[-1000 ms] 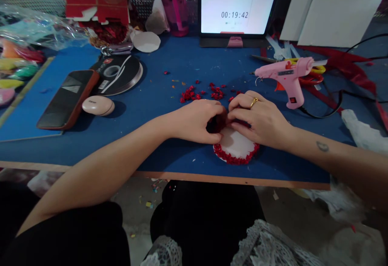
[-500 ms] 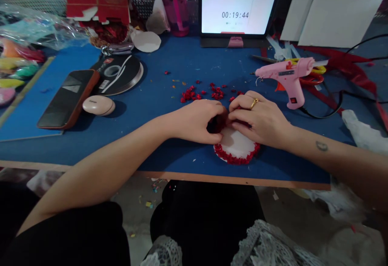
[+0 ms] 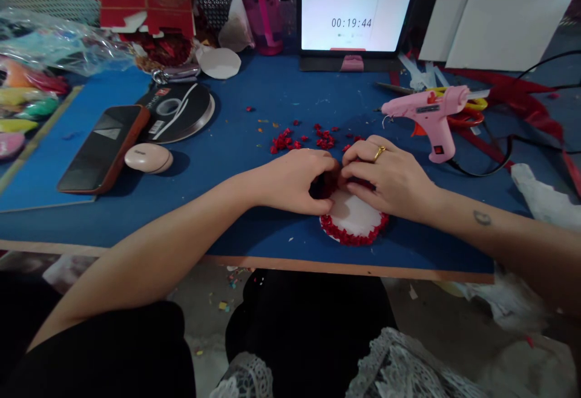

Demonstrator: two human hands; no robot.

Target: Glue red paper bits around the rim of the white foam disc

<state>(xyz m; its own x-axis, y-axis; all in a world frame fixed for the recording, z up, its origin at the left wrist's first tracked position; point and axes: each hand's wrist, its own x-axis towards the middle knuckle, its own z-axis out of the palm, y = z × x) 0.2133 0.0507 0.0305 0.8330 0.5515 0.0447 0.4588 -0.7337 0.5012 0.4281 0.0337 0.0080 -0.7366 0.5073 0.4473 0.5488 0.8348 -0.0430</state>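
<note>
A white round disc (image 3: 356,215) lies near the table's front edge, its visible rim lined with small red ribbon pieces. My left hand (image 3: 299,181) curls over the disc's left side, its thumb on the white surface. From the right, my right hand (image 3: 385,174), with a ring on one finger, bends its fingers over the far edge. The fingertips of both hands meet there and hide that part of the rim. Just beyond them lie loose red ribbon pieces (image 3: 282,141) in small clusters.
A pink glue gun (image 3: 429,109) rests at the right with its cable, by scissors (image 3: 467,118) and red ribbon (image 3: 521,98). At the left are a phone (image 3: 104,147), a pale rounded case (image 3: 149,158) and a ribbon spool (image 3: 175,110). A tablet (image 3: 349,11) stands at the back.
</note>
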